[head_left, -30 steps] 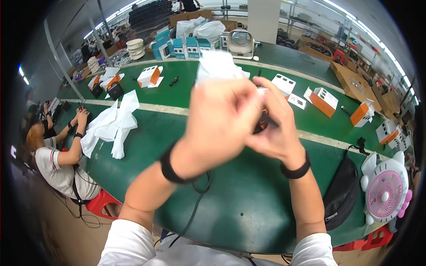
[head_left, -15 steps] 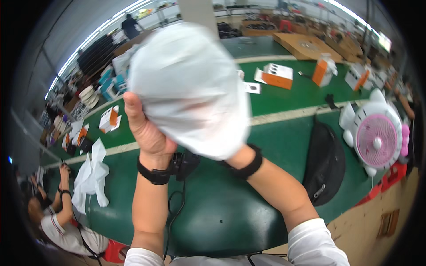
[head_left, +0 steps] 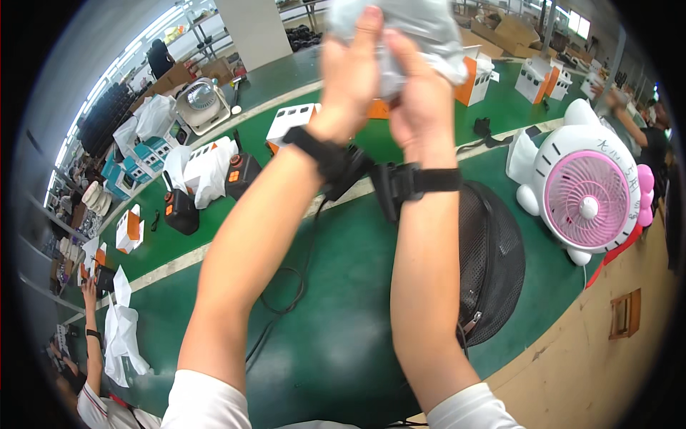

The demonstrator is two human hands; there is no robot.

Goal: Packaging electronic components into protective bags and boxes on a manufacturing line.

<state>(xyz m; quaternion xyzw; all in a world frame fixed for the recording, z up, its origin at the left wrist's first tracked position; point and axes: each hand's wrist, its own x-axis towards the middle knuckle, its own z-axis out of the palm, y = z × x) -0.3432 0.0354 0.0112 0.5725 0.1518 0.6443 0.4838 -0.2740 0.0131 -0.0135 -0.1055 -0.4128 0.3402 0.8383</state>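
Observation:
Both my arms reach forward and up to the far edge of the view. A whitish plastic bag (head_left: 432, 32) is between my hands, partly cut off at the top; whatever it may contain is hidden. My left hand (head_left: 354, 75) has its fingers behind the bag and its thumb up on the near side. My right hand (head_left: 423, 93) grips the bag's near end, thumb also raised. Each wrist wears a black strap with a small black device, the left device (head_left: 348, 171) almost meeting the right device (head_left: 393, 187).
Right of my arms lie a black mesh zip case (head_left: 493, 264) and a white and pink cat-shaped fan (head_left: 589, 193). White-orange boxes (head_left: 291, 123) and black devices (head_left: 243, 175) line the green table (head_left: 336, 286). At left, a crumpled white bag (head_left: 123, 336) lies near a co-worker's arm (head_left: 93, 343). A black cable (head_left: 296, 286) trails below.
Both hands have moved up and away with the bag, which looked wide and rounded before and now looks more bunched. My right hand, earlier mostly behind it, now shows. The view has shifted.

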